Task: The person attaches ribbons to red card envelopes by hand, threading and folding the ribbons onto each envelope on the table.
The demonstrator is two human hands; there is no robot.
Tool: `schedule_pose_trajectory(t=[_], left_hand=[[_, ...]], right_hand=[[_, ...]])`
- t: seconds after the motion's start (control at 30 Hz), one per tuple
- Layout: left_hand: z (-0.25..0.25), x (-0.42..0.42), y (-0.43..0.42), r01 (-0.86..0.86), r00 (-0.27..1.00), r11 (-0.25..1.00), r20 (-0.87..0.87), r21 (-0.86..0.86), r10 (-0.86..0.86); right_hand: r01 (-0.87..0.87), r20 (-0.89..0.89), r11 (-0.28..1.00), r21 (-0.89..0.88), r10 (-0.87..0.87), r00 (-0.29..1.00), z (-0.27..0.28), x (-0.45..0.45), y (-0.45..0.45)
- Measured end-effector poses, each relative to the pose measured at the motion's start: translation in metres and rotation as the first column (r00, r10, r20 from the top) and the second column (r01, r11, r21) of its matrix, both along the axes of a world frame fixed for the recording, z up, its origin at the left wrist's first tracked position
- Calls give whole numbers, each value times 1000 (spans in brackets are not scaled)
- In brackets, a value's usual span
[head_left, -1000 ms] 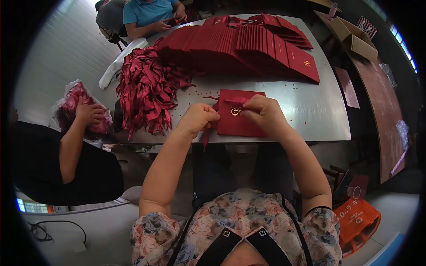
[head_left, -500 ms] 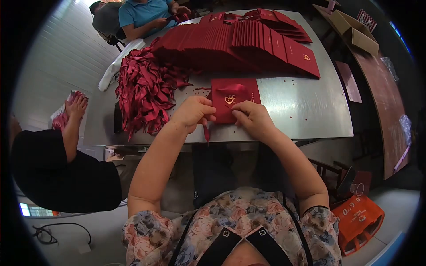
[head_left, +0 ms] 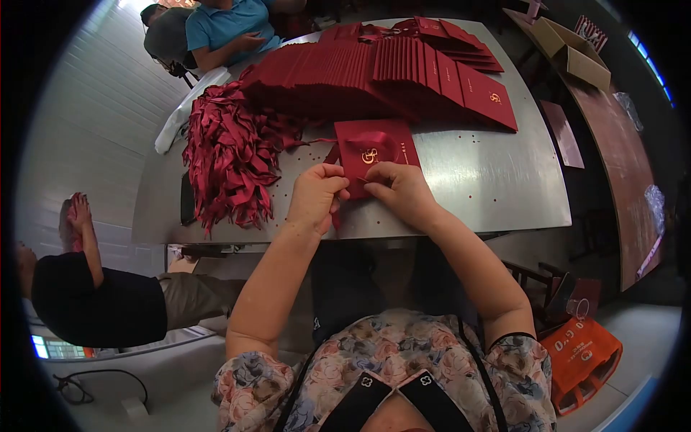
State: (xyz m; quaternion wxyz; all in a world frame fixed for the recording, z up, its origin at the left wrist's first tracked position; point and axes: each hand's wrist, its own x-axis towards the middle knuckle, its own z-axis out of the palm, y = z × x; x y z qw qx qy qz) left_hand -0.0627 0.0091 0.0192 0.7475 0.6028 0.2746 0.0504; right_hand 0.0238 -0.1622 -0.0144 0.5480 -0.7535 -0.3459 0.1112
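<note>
A red bag with a gold logo lies flat on the metal table, a red ribbon looped across its upper part. My left hand is closed at the bag's left edge, fingers pinched on red ribbon, whose end hangs below. Over the bag's lower part, my right hand pinches a thin cord-like end between thumb and forefinger. To the left of the bag is a big heap of red ribbons. Behind it, many red bags stand in a long leaning row.
A metal table carries everything. At the left a person in black holds a plastic-wrapped bundle; another in blue sits behind. A dark phone-like object lies by the ribbons. On the right are a cardboard box and an orange bag.
The bag and its ribbon have shifted back and left. My right hand has moved down and left over it. The person in black has moved away from the table with the bundle.
</note>
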Motion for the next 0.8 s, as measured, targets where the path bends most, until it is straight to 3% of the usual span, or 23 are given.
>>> schedule_pose_trajectory(t=[0.2,0.3,0.47,0.6,0.8], left_hand=[[-3,4,-4,-59,998,993,15,-104,61],[1,9,-5,-9,996,994,90,-112,20],[3,7,7,181,978,936,159,-302,-138],[5,3,7,214,971,919,177,-332,-163],[9,-1,2,159,985,959,107,-236,-137]], right_hand=[[5,-113,1000,17,-3,994,-6,3,1],[-6,-200,999,42,14,980,6,5,-4],[-50,-339,988,144,97,936,0,11,-8],[-77,-373,988,137,123,919,-3,11,-8],[-109,-356,989,105,139,924,1,11,-8]])
